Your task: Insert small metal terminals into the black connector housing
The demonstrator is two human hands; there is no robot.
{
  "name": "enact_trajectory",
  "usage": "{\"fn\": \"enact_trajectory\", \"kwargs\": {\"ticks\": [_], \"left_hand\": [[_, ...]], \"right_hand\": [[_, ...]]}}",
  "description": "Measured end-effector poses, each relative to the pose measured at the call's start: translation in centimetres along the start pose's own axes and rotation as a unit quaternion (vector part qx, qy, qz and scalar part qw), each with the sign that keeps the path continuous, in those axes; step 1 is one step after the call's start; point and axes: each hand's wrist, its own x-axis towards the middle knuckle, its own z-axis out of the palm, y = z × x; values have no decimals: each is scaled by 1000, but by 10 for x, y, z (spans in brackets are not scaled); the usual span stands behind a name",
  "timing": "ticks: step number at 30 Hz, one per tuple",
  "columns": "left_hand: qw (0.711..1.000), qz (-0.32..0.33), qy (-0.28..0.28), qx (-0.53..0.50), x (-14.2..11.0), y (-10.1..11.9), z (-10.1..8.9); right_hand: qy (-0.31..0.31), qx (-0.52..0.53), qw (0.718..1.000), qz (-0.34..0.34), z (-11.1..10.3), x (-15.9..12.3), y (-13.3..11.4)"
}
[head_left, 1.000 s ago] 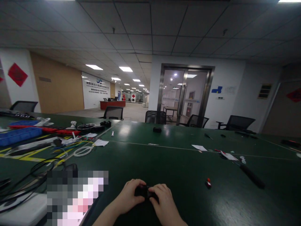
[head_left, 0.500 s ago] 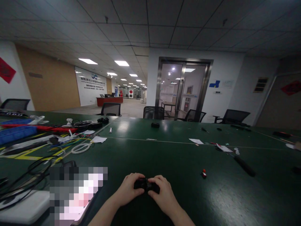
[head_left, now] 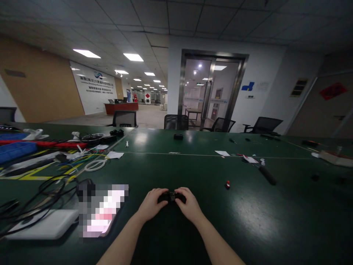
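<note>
Dim room, bright ceiling panels (head_left: 133, 57) beyond, glare on the green worktop (head_left: 204, 173) near its far edge and at right, pixelated phone screen (head_left: 107, 210), underlit handheld black object (head_left: 172, 196), stretched edges.

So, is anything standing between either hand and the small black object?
Nothing visible does: the left hand and right hand both hold the small black object directly, one at each end. The small red-topped item lies apart, off to the right on the green table.
</note>
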Motion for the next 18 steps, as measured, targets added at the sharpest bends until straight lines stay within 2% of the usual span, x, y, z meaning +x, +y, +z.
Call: {"fn": "enact_trajectory", "kwargs": {"ticks": [9, 18], "left_hand": [[1000, -14, -12, 4, -3, 6, -4], [1000, -8, -12, 12, -2, 8, -7]], "right_hand": [[-23, -7, 999, 37, 2, -2, 2], [-17, -20, 999, 31, 1, 1, 2]]}}
